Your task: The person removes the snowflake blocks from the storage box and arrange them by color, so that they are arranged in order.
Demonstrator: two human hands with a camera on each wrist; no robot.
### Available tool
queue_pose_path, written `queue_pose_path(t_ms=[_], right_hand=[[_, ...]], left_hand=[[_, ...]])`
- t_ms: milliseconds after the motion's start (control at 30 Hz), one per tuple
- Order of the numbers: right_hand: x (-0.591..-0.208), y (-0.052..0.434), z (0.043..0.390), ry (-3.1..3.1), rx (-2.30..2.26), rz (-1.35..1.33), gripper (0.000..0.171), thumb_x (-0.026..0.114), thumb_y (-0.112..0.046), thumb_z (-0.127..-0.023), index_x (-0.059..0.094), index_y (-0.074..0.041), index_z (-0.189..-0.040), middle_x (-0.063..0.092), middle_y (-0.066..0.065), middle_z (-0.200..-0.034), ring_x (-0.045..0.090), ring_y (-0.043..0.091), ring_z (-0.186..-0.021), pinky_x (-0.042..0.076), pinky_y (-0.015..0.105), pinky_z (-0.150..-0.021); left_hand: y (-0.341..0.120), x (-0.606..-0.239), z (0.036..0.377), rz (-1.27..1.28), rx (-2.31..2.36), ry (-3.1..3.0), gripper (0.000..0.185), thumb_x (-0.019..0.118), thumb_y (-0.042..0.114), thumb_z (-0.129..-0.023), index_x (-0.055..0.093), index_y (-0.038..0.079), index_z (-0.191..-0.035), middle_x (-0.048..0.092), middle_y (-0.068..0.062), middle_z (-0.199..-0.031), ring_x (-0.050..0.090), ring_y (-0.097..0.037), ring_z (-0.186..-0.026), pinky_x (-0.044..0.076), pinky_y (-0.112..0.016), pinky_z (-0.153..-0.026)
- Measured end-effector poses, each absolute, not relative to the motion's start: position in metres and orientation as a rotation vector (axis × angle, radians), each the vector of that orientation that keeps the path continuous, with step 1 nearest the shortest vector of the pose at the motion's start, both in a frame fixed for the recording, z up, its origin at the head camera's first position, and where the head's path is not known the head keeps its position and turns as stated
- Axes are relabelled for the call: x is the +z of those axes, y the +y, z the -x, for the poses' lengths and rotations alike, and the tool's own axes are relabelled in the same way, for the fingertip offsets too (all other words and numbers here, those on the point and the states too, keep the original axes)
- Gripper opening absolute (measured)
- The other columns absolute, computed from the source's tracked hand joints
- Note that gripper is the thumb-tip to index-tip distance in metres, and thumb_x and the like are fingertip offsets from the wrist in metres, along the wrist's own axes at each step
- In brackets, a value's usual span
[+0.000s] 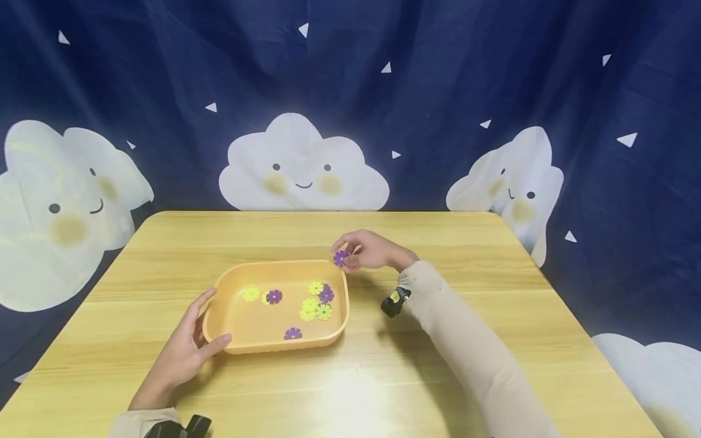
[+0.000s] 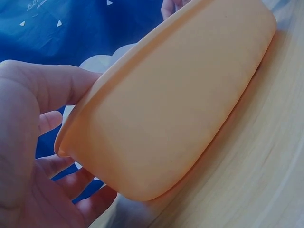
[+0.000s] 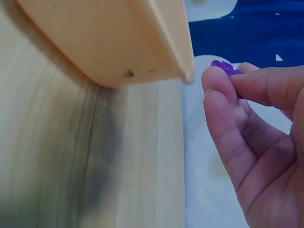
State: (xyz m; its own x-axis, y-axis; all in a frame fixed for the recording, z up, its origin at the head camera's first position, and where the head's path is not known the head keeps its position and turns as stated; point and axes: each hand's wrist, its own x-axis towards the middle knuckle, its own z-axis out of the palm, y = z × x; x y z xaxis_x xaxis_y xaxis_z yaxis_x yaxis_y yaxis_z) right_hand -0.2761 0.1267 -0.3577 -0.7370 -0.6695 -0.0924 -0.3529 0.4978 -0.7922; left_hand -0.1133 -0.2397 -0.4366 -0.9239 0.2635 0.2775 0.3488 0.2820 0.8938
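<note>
At the back right corner of an orange plastic basin (image 1: 235, 331), my right hand (image 1: 369, 249) pinches a purple snowflake-shaped plastic disc (image 1: 341, 258) between thumb and fingertips. The right wrist view shows the same purple disc (image 3: 226, 68) edge-on, beside the basin's corner. My left hand (image 1: 183, 347) grips the basin's left end. In the left wrist view its thumb (image 2: 71, 85) lies on the rim while the fingers spread around the end wall. Inside the basin lie several yellow discs (image 1: 310, 305) and purple discs (image 1: 292, 333), most of them bunched toward the right.
The basin stands on a wood-grain table (image 1: 427, 377). Behind the table hangs a dark blue curtain (image 1: 438, 91) with smiling white clouds and small white triangles. A black wrist camera (image 1: 395, 302) is strapped to the right sleeve.
</note>
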Motion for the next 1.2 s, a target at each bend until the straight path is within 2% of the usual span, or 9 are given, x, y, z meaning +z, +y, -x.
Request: queue_pose_path(t_ms=[133, 333, 667, 767, 833, 933, 1033, 1100, 1200], right_hand=[[-0.361, 0.137, 0.277, 2.370, -1.134, 0.882, 0.035, 0.065, 0.009, -0.084, 0.064, 0.003, -0.119, 0.068, 0.008, -0.090, 0.067, 0.020, -0.083, 0.057, 0.035, -0.082], [-0.367, 0.150, 0.280, 2.427, -1.103, 0.930, 0.043, 0.071, 0.008, -0.077, 0.062, 0.004, -0.119, 0.068, 0.006, -0.092, 0.062, 0.020, -0.090, 0.052, 0.032, -0.091], [-0.377, 0.171, 0.276, 2.456, -1.161, 0.783, 0.046, 0.074, 0.008, -0.077, 0.059, 0.009, -0.120, 0.067, 0.010, -0.091, 0.063, 0.022, -0.090, 0.052, 0.036, -0.091], [-0.381, 0.177, 0.276, 2.439, -1.201, 0.717, 0.044, 0.071, 0.011, -0.078, 0.059, 0.009, -0.120, 0.065, 0.012, -0.090, 0.063, 0.022, -0.087, 0.055, 0.035, -0.086], [-0.383, 0.181, 0.277, 2.414, -1.245, 0.671, 0.043, 0.068, 0.015, -0.078, 0.058, 0.010, -0.120, 0.063, 0.015, -0.090, 0.065, 0.023, -0.084, 0.057, 0.035, -0.081], [-0.388, 0.187, 0.277, 2.384, -1.316, 0.610, 0.040, 0.061, 0.020, -0.079, 0.058, 0.009, -0.118, 0.061, 0.018, -0.090, 0.066, 0.025, -0.078, 0.059, 0.035, -0.074], [-0.393, 0.190, 0.277, 2.408, -1.312, 0.588, 0.037, 0.058, 0.021, -0.080, 0.060, 0.008, -0.114, 0.062, 0.018, -0.090, 0.067, 0.024, -0.076, 0.059, 0.033, -0.072], [-0.397, 0.192, 0.275, 2.425, -1.269, 0.586, 0.036, 0.060, 0.020, -0.080, 0.060, 0.007, -0.113, 0.063, 0.016, -0.089, 0.067, 0.022, -0.076, 0.059, 0.031, -0.071], [-0.402, 0.195, 0.274, 2.452, -1.201, 0.589, 0.036, 0.063, 0.018, -0.080, 0.061, 0.005, -0.113, 0.063, 0.014, -0.088, 0.067, 0.021, -0.078, 0.058, 0.029, -0.070]], left_hand=[[-0.240, -0.435, 0.114, 0.586, -1.749, -2.455, 0.089, 0.067, -0.006, -0.086, 0.006, -0.006, -0.151, 0.004, -0.037, -0.152, 0.030, -0.062, -0.123, 0.046, -0.015, -0.089], [-0.241, -0.434, 0.115, 0.583, -1.731, -2.455, 0.089, 0.066, -0.006, -0.087, 0.006, -0.004, -0.152, 0.004, -0.036, -0.153, 0.028, -0.062, -0.123, 0.045, -0.014, -0.090], [-0.241, -0.433, 0.116, 0.573, -1.710, -2.477, 0.089, 0.067, -0.004, -0.087, 0.006, -0.005, -0.152, 0.001, -0.035, -0.154, 0.023, -0.064, -0.126, 0.038, -0.008, -0.092], [-0.241, -0.432, 0.117, 0.560, -1.707, -2.491, 0.090, 0.068, -0.003, -0.087, 0.006, -0.004, -0.152, 0.002, -0.034, -0.154, 0.026, -0.062, -0.126, 0.040, -0.009, -0.090], [-0.240, -0.431, 0.118, 0.547, -1.712, -2.502, 0.090, 0.067, -0.003, -0.088, 0.004, -0.003, -0.153, 0.005, -0.036, -0.153, 0.033, -0.058, -0.125, 0.044, -0.011, -0.088], [-0.239, -0.431, 0.119, 0.518, -1.744, -2.505, 0.092, 0.067, -0.002, -0.088, 0.003, 0.000, -0.154, 0.013, -0.040, -0.150, 0.051, -0.039, -0.119, 0.051, -0.016, -0.083], [-0.239, -0.432, 0.119, 0.499, -1.772, -2.500, 0.093, 0.067, -0.002, -0.089, 0.001, 0.001, -0.154, 0.016, -0.042, -0.147, 0.055, -0.028, -0.115, 0.053, -0.019, -0.081], [-0.239, -0.434, 0.116, 0.498, -1.766, -2.508, 0.093, 0.067, -0.002, -0.088, 0.001, 0.000, -0.154, 0.016, -0.043, -0.147, 0.054, -0.032, -0.115, 0.052, -0.018, -0.082], [-0.240, -0.436, 0.113, 0.493, -1.741, -2.533, 0.094, 0.067, -0.001, -0.088, -0.001, -0.001, -0.153, 0.010, -0.040, -0.150, 0.045, -0.048, -0.117, 0.050, -0.016, -0.083]])
